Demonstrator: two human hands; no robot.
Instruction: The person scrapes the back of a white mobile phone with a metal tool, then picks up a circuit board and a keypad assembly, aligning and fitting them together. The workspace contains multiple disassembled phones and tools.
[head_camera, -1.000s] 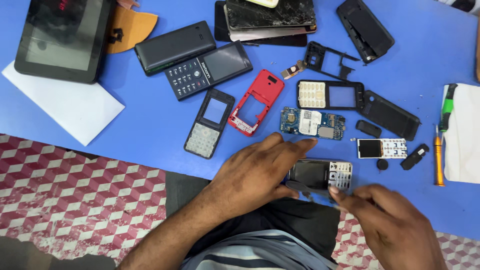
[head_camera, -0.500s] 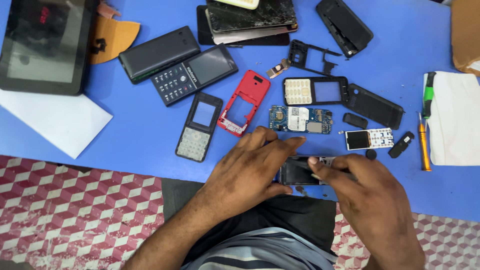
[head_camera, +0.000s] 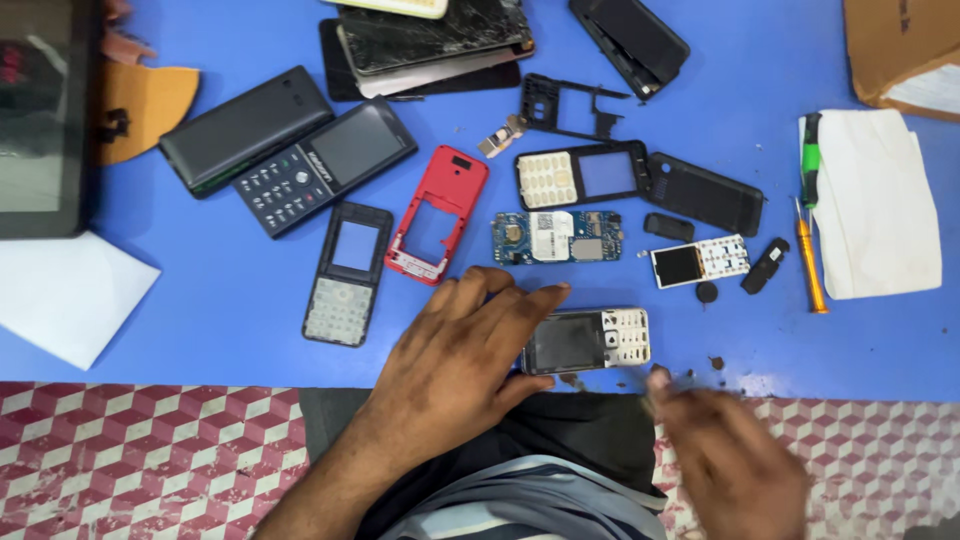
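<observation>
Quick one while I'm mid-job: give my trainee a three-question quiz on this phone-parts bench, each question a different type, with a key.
1. True or false: the left hand rests on the blue table beside the phone body lying at the table's near edge.
2. Which part lies just left of the green circuit board?
A. red phone frame
B. orange screwdriver
C. cracked phone
3. Fill in: the right hand is blurred and is ____ the table's near edge, off the phone body.

Key:
1. True
2. A
3. below (past the edge, over the checkered floor)
</observation>
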